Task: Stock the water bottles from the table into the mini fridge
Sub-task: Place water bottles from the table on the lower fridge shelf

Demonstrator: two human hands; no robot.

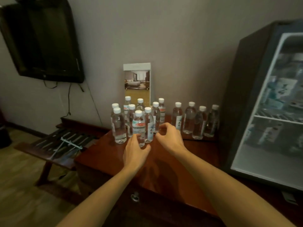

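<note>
Reaching over the table, the left hand grips the base of the front bottle, fingers and thumb curled round it; the right hand is half open, fingers arched, holding nothing, just beside a neighbouring bottle; whether it touches cannot be told; a cluster of bottles crowds behind; four more bottles stand in a row to the right, near the mini fridge; a brochure leans on the wall.
</note>
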